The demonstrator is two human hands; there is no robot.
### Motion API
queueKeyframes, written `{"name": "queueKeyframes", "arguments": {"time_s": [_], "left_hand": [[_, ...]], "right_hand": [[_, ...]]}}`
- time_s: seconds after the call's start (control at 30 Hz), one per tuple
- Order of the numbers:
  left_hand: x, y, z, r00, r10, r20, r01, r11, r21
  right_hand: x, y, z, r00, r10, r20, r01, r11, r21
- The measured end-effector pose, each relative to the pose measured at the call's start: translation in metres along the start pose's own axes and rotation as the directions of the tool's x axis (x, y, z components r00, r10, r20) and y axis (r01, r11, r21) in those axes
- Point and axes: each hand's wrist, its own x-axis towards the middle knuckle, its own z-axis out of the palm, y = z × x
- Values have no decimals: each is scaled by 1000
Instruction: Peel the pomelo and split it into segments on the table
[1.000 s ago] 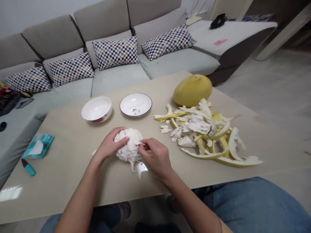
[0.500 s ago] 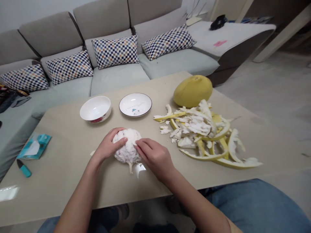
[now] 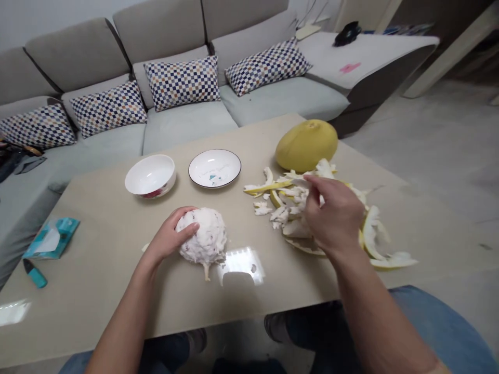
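A peeled pomelo (image 3: 206, 236), white with pith and faint purplish patches, rests on the table with a strip of pith hanging at its near side. My left hand (image 3: 174, 232) is wrapped round its left side, thumb on top. Over the heap of peel, my right hand (image 3: 331, 213) is closed in a pinch on a white piece of pith (image 3: 298, 181). Yellow-and-white pomelo peel (image 3: 376, 234) lies piled beneath and around that hand, partly hidden by it. Behind the heap sits a whole yellow pomelo (image 3: 306, 145).
A white bowl (image 3: 150, 174) and a dark-rimmed plate (image 3: 214, 169) stand behind the peeled fruit. At the table's left lie a turquoise tissue pack (image 3: 52, 239) and a turquoise-handled object with a dark cover (image 3: 36, 274). A grey sofa (image 3: 187, 122) borders the far side.
My right hand has left the peeled pomelo and moved right, over the peel heap, carrying a piece of pith. My left hand has stayed on the fruit.
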Motion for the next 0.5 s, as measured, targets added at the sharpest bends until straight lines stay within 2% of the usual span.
{"name": "queueKeyframes", "arguments": {"time_s": [0.07,0.13,0.2,0.27,0.3,0.4,0.5], "left_hand": [[2,0,0,1000,-5,-5,5,1000,-5],[3,0,-1,1000,-19,-3,18,1000,-20],[4,1,-1,999,-33,4,33,999,-35],[4,2,-1,999,-38,5,38,999,-36],[4,3,0,999,-37,2,37,999,-34],[3,2,-1,999,-36,0,36,999,-34],[4,-1,-2,1000,-30,9,30,999,-28]], "right_hand": [[-10,1,-12,998,-59,15,61,992,-110],[-31,-19,-18,993,-86,79,93,992,-90],[-59,-53,-16,969,-122,213,87,982,166],[-84,-90,-9,900,-182,396,-2,908,420],[-93,-105,-5,876,-188,445,-40,889,455],[-106,-132,9,884,-133,448,-76,905,418],[-104,-134,18,890,-95,446,-101,913,396]]}}
